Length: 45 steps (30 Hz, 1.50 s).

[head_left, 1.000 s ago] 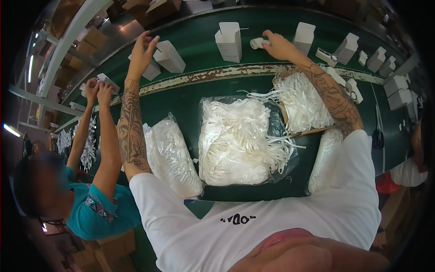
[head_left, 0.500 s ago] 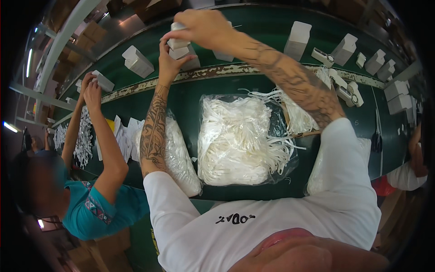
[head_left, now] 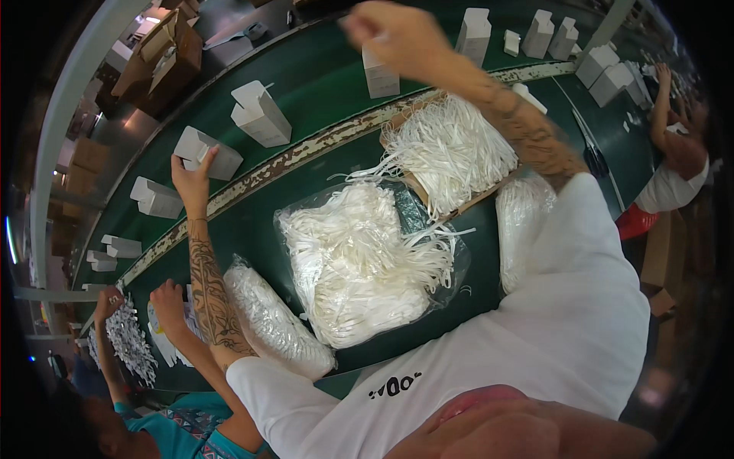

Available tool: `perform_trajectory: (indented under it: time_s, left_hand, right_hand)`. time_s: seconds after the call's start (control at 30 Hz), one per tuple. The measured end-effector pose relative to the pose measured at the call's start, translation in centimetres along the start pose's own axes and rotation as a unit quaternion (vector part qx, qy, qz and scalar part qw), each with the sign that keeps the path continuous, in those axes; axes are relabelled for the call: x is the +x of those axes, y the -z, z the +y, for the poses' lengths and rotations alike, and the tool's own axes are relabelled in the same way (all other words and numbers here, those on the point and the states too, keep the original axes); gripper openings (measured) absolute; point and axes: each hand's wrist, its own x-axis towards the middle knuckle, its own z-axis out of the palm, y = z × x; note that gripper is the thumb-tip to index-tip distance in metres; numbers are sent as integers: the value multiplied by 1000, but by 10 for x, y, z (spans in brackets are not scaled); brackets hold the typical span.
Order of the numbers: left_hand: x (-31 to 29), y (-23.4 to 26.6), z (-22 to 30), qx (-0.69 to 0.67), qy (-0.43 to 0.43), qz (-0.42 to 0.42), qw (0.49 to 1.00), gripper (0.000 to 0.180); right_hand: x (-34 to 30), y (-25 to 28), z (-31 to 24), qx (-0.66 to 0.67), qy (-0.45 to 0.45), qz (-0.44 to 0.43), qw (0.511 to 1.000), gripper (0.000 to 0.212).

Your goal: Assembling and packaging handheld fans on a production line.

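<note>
My left hand (head_left: 191,180) grips the near side of an open white box (head_left: 223,163) on the green belt, thumb and fingers apart around it. A pale piece shows by the thumb at the box's opening; its kind is unclear. My right hand (head_left: 397,38) is raised over the far side of the belt, its fingers smeared by motion. Just below it stands another white box (head_left: 381,79). Between my arms lies a clear plastic bag of white straps (head_left: 359,260). Beyond it, a cardboard tray holds a loose heap of white straps (head_left: 451,149).
More open white boxes (head_left: 261,115) stand along the belt (head_left: 321,69). A worn metal rail (head_left: 306,155) divides belt from table. Filled plastic bags (head_left: 271,317) lie either side. At left a co-worker's hand (head_left: 168,302) is close to my forearm; another person (head_left: 680,153) works at right.
The view has turned left. My hands were together over a box with a small white item; now the right is away to the right and the left is at a box.
</note>
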Motion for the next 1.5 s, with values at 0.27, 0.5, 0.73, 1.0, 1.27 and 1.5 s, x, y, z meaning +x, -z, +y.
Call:
perform_trajectory:
  time_s: [0.27,0.5,0.73,1.0,1.27,1.5]
  left_hand:
    - [16,-9,2,86,-53,97,990,89]
    - [-5,-65,32,-76,-65,-25,995,90]
    - [-14,-91,45,-147,67,-185,969,71]
    - [-25,-110,105,-131,-36,-154,979,56]
    - [-18,-106,89,-167,-39,-151,974,53]
    - [18,-111,57,-73,20,-141,987,61]
  right_hand:
    - [-106,-2,126,-212,-126,-313,917,36]
    - [-70,30,91,-113,-158,-208,959,48]
    - [0,34,-61,436,-194,-43,878,16]
    - [19,-97,-67,196,119,-56,972,36]
    - [-21,-53,-66,91,158,-59,981,26]
    - [-104,112,77,13,-135,-94,986,21]
